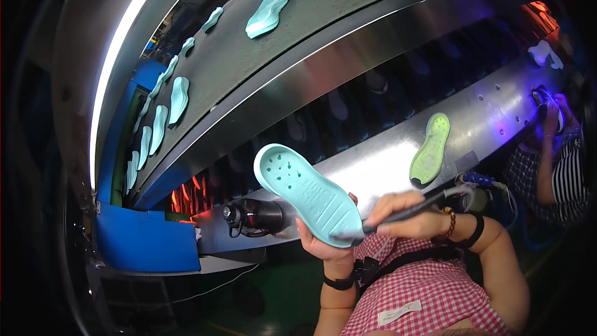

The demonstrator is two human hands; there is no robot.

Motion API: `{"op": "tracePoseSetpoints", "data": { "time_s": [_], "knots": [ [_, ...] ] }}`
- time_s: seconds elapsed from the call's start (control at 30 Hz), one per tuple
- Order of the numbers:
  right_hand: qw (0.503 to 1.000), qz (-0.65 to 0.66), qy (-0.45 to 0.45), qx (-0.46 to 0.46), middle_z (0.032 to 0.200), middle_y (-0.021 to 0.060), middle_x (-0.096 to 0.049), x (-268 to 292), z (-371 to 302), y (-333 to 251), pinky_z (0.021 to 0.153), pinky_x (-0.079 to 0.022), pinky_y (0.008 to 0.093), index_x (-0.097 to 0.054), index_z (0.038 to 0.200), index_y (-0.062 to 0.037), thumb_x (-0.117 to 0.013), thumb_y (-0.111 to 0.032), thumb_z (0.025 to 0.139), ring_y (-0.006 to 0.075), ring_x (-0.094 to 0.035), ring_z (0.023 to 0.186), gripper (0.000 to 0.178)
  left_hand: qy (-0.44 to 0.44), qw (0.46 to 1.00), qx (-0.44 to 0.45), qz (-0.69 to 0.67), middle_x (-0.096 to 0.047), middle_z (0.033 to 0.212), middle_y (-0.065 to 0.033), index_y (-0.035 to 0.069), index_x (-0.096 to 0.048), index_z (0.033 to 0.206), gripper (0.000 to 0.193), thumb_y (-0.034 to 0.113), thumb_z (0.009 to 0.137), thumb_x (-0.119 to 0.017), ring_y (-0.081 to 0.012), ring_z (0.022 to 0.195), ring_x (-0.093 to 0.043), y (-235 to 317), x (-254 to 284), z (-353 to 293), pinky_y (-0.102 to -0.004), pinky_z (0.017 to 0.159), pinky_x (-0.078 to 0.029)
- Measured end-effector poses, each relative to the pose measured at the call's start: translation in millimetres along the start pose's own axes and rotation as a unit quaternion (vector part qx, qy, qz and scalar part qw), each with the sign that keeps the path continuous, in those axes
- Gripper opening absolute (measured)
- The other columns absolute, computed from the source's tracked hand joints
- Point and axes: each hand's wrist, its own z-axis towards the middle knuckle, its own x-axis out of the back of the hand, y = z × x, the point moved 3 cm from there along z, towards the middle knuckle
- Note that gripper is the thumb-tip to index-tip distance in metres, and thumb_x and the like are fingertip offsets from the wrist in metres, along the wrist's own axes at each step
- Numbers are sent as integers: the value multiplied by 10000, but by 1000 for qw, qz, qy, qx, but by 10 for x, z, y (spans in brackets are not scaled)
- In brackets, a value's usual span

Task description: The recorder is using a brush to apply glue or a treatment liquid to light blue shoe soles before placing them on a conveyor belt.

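Observation:
A pale turquoise shoe sole (305, 190) is tilted up in my left hand (320, 242), whose fingers and thumb hold it near its lower end. Several small holes mark its upper end, and grooves cross the rest of its face. My right hand (404, 213) grips a dark-handled brush (407, 211) with a grey hose running back from it. Its pale tip touches the sole's lower end. On the metal ledge beyond my right hand lies a yellow-green sole (430, 149) with a dark end.
A dark conveyor belt (323, 18) carries several turquoise soles (268, 12) along the far side. Left on the ledge (373, 155) lies a black bottle (254, 216). A blue housing (146, 236) stands at the left. At the right, another person's hands (552, 112) hold a shoe part.

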Motion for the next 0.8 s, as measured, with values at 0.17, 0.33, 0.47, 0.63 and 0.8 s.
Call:
{"op": "tracePoseSetpoints", "data": {
  "time_s": [0.17, 0.33, 0.47, 0.63, 0.8],
  "knots": [
    [995, -60, -81, -27, 896, 106, -621, -32, 57, -34, 756, -461, 254, -639, 952, -20, -647, -56, 749, 158, -592, 833, 207, -60, 998, 17, -9, -496, 1204, -120, 111, -426, 1260, 536, 455, 854, -357, -331, 1036, -500, 3, -51, 53, -525, 891, -337],
    [996, -89, -23, -1, 890, 102, -632, 244, 225, -42, 754, -463, 249, -654, 936, -36, -659, -74, 738, 157, -598, 826, 202, -59, 995, 40, 70, -485, 1203, -178, 38, -421, 1248, 554, 393, 831, -340, -393, 1022, -505, 7, -62, 45, -581, 888, -346],
    [982, -121, -141, 31, 858, 99, -636, 180, 185, -78, 733, -471, 266, -657, 916, -40, -665, -89, 726, 179, -597, 810, 197, -11, 990, 50, 129, -486, 1195, -185, 20, -399, 1254, 564, 369, 816, -328, -403, 1018, -506, 19, -28, 30, -588, 893, -349],
    [982, -140, -114, 51, 847, 105, -640, 159, 91, -105, 754, -470, 296, -649, 886, -23, -664, -78, 718, 198, -598, 821, 177, -80, 990, 61, 94, -481, 1202, -181, 39, -398, 1260, 546, 369, 834, -315, -389, 1032, -504, 38, -77, 78, -591, 879, -359],
    [972, -115, -176, 102, 876, 106, -642, 170, 97, -326, 775, -462, 323, -634, 892, -18, -653, -86, 747, 230, -598, 854, 162, -119, 965, 232, 39, -435, 1241, -230, -39, -311, 1291, 594, 349, 843, -285, -408, 1083, -473, 30, -26, 102, -524, 936, -355]
  ]
}}
